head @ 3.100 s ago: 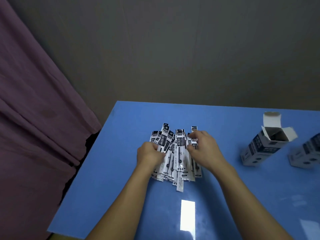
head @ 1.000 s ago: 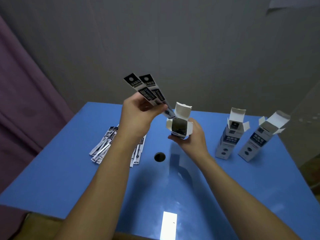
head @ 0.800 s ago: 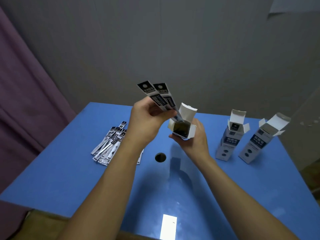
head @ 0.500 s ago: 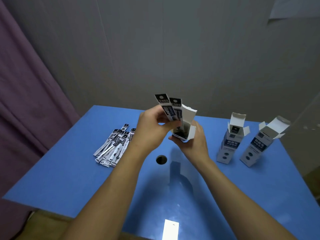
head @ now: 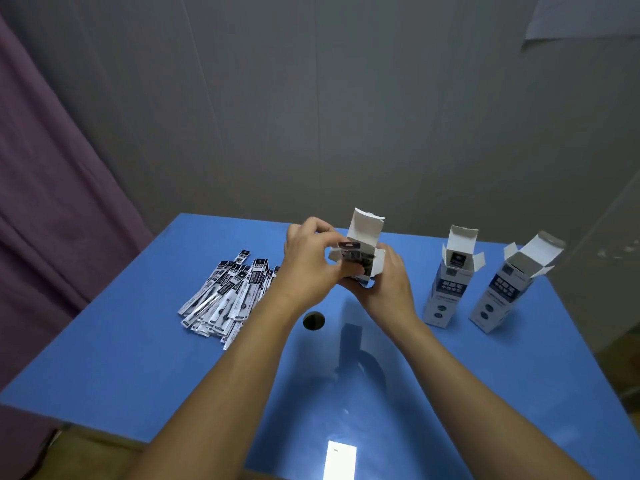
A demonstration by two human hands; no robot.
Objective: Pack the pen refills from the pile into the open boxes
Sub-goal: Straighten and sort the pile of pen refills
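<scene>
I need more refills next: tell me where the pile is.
In the head view the pile of pen refills lies on the blue table, left of the left hand and the round hole.

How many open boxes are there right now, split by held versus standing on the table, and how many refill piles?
Open box held in the hands: 1
Open boxes standing on the blue table: 2, the nearer and the far-right
Pile of packaged pen refills: 1; single refills overlap too much to count
Total: 3 boxes and 1 pile, 4 items
</scene>
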